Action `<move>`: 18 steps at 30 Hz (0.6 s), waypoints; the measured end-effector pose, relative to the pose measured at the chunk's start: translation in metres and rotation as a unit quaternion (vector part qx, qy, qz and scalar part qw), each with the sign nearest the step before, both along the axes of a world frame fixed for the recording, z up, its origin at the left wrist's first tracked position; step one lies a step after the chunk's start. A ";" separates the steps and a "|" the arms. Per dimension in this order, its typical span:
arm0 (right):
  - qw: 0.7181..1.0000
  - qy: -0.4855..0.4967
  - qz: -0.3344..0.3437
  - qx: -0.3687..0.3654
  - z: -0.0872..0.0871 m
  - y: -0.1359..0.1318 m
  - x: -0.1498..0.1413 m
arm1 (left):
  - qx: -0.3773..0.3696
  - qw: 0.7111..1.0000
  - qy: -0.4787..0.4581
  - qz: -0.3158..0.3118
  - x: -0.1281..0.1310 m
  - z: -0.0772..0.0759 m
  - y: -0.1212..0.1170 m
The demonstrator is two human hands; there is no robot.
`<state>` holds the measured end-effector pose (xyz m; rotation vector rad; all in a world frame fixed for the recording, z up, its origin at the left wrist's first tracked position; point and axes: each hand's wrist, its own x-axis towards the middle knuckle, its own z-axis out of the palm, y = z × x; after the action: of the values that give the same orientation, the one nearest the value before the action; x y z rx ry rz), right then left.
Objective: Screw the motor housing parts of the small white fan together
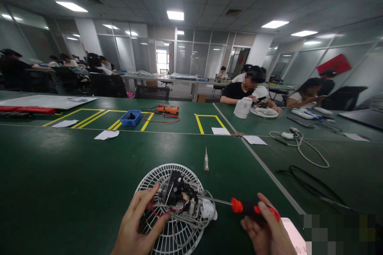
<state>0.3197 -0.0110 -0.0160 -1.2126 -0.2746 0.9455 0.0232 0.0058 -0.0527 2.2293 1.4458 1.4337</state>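
My left hand [143, 215] grips the left side of a fan motor assembly [175, 191], thumb below and fingers above. This black and grey unit, with red wires and a coiled grey cord [191, 221], rests on a round white fan grille [158, 243]. In my right hand [266, 227] is a screwdriver [251, 208] with a red and black handle. Its long shaft points left, and the tip meets the motor's right side, where the exact contact is hidden. A smaller clear-handled screwdriver [206, 161] lies on the green table behind the grille.
Farther back stand a blue bin [131, 118] and an orange multimeter [168, 109] with red leads. Papers [107, 134] lie near yellow tape outlines. Across the table, a person [239, 87] works beside a white fan part [243, 107]. Cables [311, 151] lie to the right.
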 end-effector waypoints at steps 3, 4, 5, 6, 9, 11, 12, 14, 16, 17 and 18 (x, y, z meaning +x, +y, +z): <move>1.000 0.012 0.010 -0.008 0.000 -0.001 0.000 | -0.004 1.000 -0.001 -0.001 0.000 0.000 0.001; 0.999 0.028 0.018 -0.002 0.000 -0.002 0.001 | -0.005 1.000 -0.001 -0.002 0.000 -0.001 0.001; 0.999 0.046 0.026 0.010 0.001 -0.003 0.002 | -0.006 1.000 -0.002 -0.003 0.000 -0.001 0.000; 0.997 0.062 0.032 0.025 0.002 -0.004 0.003 | -0.005 1.000 -0.003 -0.005 0.001 -0.001 0.000; 0.997 0.060 0.023 0.045 0.003 -0.005 0.006 | 0.004 1.000 -0.021 -0.001 0.006 -0.001 -0.002; 0.999 0.031 0.014 0.036 0.003 -0.005 0.005 | 0.004 0.999 -0.041 0.006 0.009 -0.001 -0.003; 0.999 0.014 0.011 0.031 0.003 -0.005 0.003 | 0.004 0.999 -0.047 0.008 0.010 -0.001 -0.003; 1.000 -0.012 0.013 0.020 0.004 -0.004 0.000 | 0.006 0.999 -0.047 0.006 0.010 -0.002 -0.003; 0.999 -0.025 0.018 0.009 0.005 -0.003 -0.002 | 0.009 0.999 -0.031 -0.002 0.007 -0.002 -0.002; 0.999 -0.022 0.023 0.003 0.006 -0.003 -0.001 | 0.012 1.000 -0.021 -0.007 0.005 -0.003 -0.001; 1.000 -0.011 0.029 0.000 0.006 -0.003 -0.001 | 0.015 1.000 -0.012 -0.010 0.003 -0.003 0.000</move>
<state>0.3191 -0.0144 -0.0101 -1.2218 -0.3289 0.9827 0.0259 0.0055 -0.0562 2.2292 1.4003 1.4801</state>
